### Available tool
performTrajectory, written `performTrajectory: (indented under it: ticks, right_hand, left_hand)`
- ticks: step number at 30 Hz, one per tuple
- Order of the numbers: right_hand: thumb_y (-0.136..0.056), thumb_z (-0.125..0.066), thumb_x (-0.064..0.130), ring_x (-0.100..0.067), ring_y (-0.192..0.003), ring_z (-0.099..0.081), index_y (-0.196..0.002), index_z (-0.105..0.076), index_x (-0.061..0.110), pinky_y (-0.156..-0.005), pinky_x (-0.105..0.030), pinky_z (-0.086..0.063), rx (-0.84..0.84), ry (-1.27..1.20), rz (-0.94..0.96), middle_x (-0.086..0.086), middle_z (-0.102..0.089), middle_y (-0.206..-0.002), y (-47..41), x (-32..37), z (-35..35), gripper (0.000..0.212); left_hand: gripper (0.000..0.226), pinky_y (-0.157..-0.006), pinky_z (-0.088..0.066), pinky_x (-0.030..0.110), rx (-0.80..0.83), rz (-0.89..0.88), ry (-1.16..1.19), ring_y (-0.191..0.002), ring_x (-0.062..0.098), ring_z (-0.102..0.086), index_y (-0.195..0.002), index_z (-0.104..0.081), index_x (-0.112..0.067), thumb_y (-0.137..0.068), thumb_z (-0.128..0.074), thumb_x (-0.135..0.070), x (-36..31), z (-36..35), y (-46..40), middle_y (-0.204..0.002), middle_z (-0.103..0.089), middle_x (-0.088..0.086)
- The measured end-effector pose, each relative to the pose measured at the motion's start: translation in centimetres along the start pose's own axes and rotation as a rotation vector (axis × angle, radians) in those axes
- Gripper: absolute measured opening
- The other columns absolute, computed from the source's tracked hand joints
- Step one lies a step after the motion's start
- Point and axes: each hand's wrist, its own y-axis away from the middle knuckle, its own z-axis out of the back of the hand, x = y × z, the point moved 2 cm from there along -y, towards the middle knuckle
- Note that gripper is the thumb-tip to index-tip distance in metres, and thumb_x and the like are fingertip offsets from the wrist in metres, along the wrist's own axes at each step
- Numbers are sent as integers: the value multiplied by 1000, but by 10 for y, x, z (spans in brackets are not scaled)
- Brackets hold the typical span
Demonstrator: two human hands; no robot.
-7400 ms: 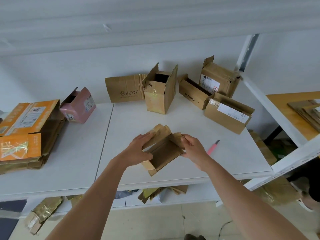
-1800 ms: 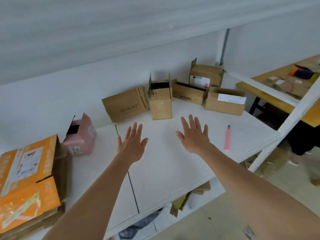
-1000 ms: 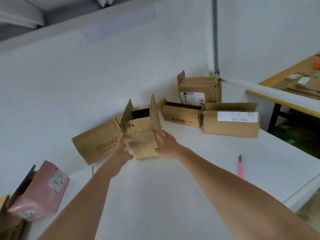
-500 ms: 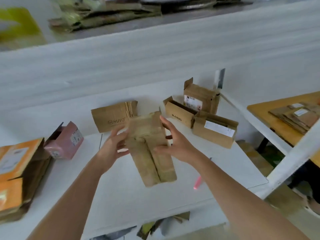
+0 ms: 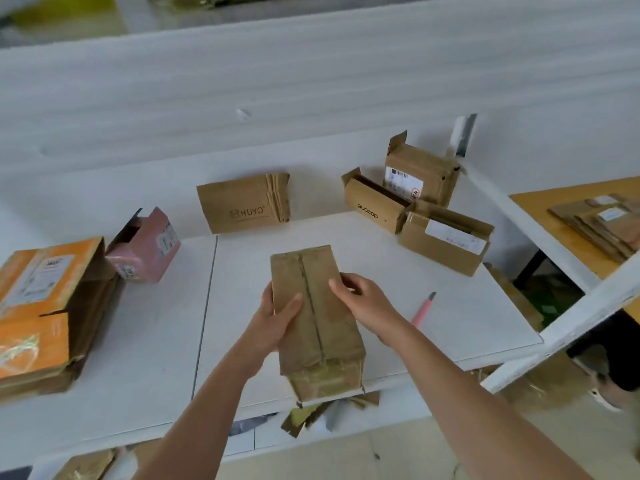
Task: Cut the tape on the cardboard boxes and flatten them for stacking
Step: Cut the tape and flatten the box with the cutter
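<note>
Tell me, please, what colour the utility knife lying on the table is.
Pink, with a dark tip; the utility knife shows in the head view, right of the right hand.

White shelf (image 5: 145, 341); wooden table (image 5: 540, 216), seemingly.

Held box (image 5: 317, 317) centre over table (image 5: 460, 317), cutter (image 5: 423, 309) right, flattened stack (image 5: 41, 313) left

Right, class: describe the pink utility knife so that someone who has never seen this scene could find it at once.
Start at the white table with the cardboard boxes along its back. Look just right of the right hand, which grips the tall taped box. The utility knife lies flat there, alone, the only slim pink thing among brown boxes.
</note>
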Motion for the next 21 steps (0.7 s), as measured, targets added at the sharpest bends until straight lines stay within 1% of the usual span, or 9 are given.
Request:
performTrajectory:
  ticks: [3, 5, 9, 12, 15, 16, 17, 19, 21]
  right_hand:
    - [-97, -51, 52, 9, -105, -56, -136, -56, 29, -77, -9, -46, -27, 31, 12, 26, -58, -117, 3, -2, 9, 46]
    - [-99, -50, 48, 17, -94, -54, -136, -55, 31, -67, -4, -44, -32, 78, 1, 33, -55, -111, 5, -9, 20, 41]
    - [-100, -49, 45, 3, -109, -54, -142, -49, 31, -82, -13, -42, -3, 136, -43, 22, -55, -120, 9, -26, 38, 45]
    - [-99, -51, 46, 0, -110, -53, -142, -49, 29, -89, -17, -44, 16, 133, -42, 20, -55, -123, 6, -32, 41, 47]
    - [-98, -47, 52, -5, -106, -58, -129, -60, 27, -97, -28, -48, 72, 116, -62, 15, -62, -111, 1, -38, 54, 42]
    - [-100, -43, 51, -8, -102, -60, -123, -62, 23, -97, -32, -50, 66, 109, -71, 11, -64, -106, -1, -42, 61, 42]
    - [-103, -40, 46, -12, -103, -61, -125, -62, 19, -98, -36, -51, 36, 116, -84, 5, -66, -108, -2, -49, 71, 41]
    - [-106, -40, 28, -21, -111, -61, -135, -58, 12, -103, -39, -48, -76, 368, -77, -6, -66, -121, -8, -68, 95, 37]
    - [-103, -43, 13, -24, -124, -54, -146, -46, 17, -104, -33, -44, -63, 730, -98, -11, -58, -135, -13, -91, 111, 43]
  left_hand:
    - [56, -61, -56, 18, 37, -32, 5, -88, -6, -67, -136, -30, -48, -91, -63, -46, 6, -14, -5, -118, -60, -20]
    - [60, -71, -57, 20, 54, -47, 6, -98, -3, -65, -140, -25, -47, -93, -62, -43, 14, -29, -6, -125, -57, -17]
    - [72, -98, -52, 38, 7, -95, -25, -118, 9, -56, -151, -12, -37, -97, -58, -34, 27, -60, 3, -137, -48, -9]
    - [73, -105, -47, 45, -39, -106, -43, -125, 17, -52, -154, -10, -32, -98, -57, -31, 25, -69, 2, -142, -44, -2]
    - [72, -103, -48, 45, -65, -89, -30, -123, 17, -53, -154, -10, -34, -98, -56, -31, 21, -73, -3, -140, -46, -2]
    - [72, -101, -50, 43, -76, -83, -26, -121, 16, -54, -153, -10, -35, -98, -56, -30, 22, -75, -4, -138, -47, -2]
    - [71, -96, -52, 39, -87, -66, -19, -118, 15, -55, -153, -10, -36, -99, -55, -31, 23, -77, -5, -135, -48, -4]
    - [69, -79, -55, 26, -105, -25, 3, -107, 5, -57, -153, -11, -37, -99, -54, -32, 25, -82, -7, -122, -51, -15]
    - [67, -70, -52, 18, -133, -6, 5, -99, -2, -55, -153, -13, -36, -99, -54, -32, 27, -85, -10, -112, -48, -23]
